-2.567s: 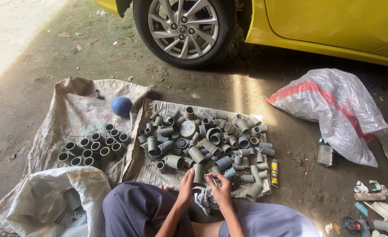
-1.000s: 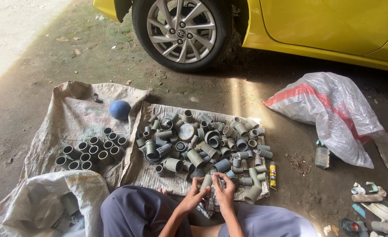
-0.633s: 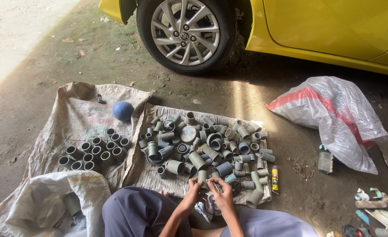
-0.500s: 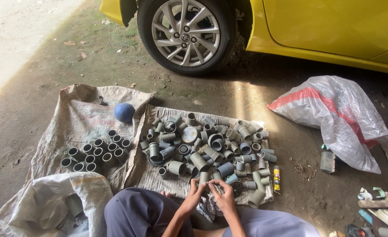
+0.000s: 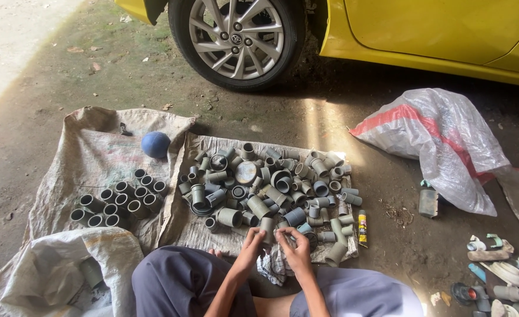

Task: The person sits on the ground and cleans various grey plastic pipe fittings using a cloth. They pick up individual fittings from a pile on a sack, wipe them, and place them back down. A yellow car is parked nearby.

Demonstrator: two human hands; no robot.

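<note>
Down on the ground, a seated person has both hands together at the near edge of a pile of grey pipe fittings (image 5: 265,188) spread on a cloth (image 5: 212,232). The left hand (image 5: 252,242) has its grip closed on a fitting (image 5: 267,229), and the right hand (image 5: 297,249) pinches at the same piece from the right; its grip looks closed too, though what it holds is too small to tell. Left of the pile, a neat cluster of sockets (image 5: 118,202) stands on a sack (image 5: 89,158), with a blue ball (image 5: 155,144) at the far side. A yellow tube (image 5: 362,228) lies at the pile's right edge. Farther right sits a plastic bag (image 5: 435,141), and a yellow car (image 5: 388,29) is parked beyond.
</note>
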